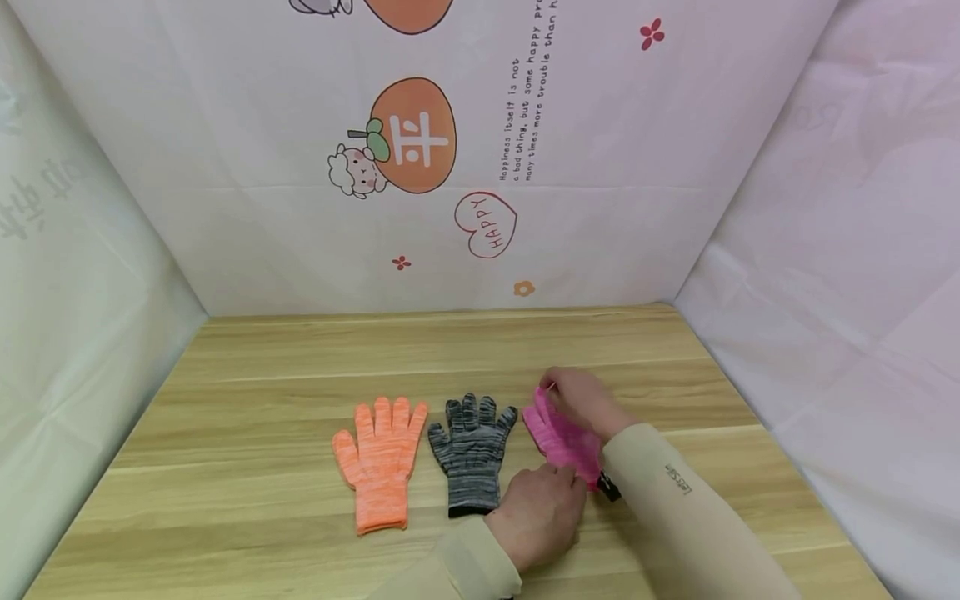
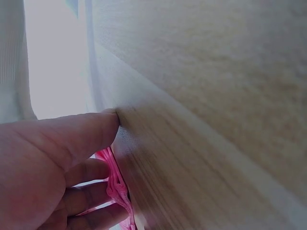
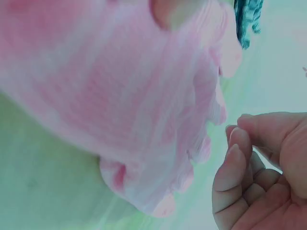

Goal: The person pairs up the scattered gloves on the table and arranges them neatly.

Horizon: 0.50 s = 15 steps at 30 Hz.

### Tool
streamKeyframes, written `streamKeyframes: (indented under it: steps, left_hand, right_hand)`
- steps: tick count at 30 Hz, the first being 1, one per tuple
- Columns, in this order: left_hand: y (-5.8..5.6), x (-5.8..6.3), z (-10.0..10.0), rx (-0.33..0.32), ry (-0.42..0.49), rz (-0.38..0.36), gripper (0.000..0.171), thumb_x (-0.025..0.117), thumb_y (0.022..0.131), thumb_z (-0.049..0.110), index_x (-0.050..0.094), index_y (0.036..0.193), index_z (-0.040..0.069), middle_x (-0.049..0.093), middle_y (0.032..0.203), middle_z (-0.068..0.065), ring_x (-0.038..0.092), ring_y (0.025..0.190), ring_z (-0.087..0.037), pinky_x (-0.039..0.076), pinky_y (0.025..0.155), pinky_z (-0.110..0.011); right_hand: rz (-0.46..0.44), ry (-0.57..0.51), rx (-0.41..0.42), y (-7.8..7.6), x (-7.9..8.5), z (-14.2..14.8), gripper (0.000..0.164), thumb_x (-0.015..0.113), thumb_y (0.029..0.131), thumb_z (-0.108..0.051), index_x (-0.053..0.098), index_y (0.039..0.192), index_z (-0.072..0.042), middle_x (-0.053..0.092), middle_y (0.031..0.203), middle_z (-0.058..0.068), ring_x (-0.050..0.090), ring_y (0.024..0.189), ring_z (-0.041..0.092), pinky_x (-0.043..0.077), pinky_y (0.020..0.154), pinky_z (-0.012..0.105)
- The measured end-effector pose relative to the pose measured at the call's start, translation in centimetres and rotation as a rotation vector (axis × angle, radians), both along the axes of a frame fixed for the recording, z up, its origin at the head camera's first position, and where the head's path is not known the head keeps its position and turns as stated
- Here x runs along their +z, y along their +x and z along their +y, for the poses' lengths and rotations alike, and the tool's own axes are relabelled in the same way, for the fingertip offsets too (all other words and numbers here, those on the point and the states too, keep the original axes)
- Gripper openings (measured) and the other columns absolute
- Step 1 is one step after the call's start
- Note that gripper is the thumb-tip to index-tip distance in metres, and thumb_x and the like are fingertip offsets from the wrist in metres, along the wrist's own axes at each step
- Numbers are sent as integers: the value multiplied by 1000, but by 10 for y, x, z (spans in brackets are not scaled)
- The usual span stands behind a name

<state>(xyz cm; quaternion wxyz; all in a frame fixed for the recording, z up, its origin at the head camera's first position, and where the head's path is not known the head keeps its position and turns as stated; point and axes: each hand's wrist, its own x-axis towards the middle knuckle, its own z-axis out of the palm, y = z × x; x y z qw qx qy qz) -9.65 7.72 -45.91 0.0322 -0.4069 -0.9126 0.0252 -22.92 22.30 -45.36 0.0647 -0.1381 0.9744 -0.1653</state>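
On the wooden table a pink knitted glove (image 1: 558, 437) lies at a slant, partly covered by my hands. My left hand (image 1: 543, 508) is at its cuff end; in the left wrist view its fingertips touch the folded pink edge (image 2: 117, 187), while the thumb reaches past it to the tabletop. Beyond the glove's finger end is my right hand (image 1: 585, 396). In the right wrist view, its thumb and fingertips are curled together, just apart from the glove fingers, with nothing visible between them. A black tag (image 1: 609, 487) shows at the cuff, under the right forearm.
Left of the pink glove lies a dark grey striped glove (image 1: 472, 450), fingers pointing away. Farther left an orange glove (image 1: 386, 467) lies flat the same way. A printed white sheet (image 1: 600, 167) stands behind the table (image 1: 262, 375), with pale sheets at both sides.
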Motion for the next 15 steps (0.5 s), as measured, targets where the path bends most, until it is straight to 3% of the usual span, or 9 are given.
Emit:
streamKeyframes:
  steps: [8,15]
  left_hand:
    - [0,-1,-1,-1,12,-3,28,71,93,39,70,114,21,64,100,6,61,83,-10,49,57,-28]
    - [-1,-2,-1,7,25,-27,30,71,94,39,71,117,20,65,102,7,63,87,-10,50,59,-29]
  right_hand:
    - [-97,75,-37,-10,-4,-2,27,57,107,-17,65,130,-6,70,126,17,64,122,38,50,105,53]
    - [-72,57,-68,-12,-8,-3,16,59,106,-18,64,118,-10,71,108,10,67,99,26,55,91,46]
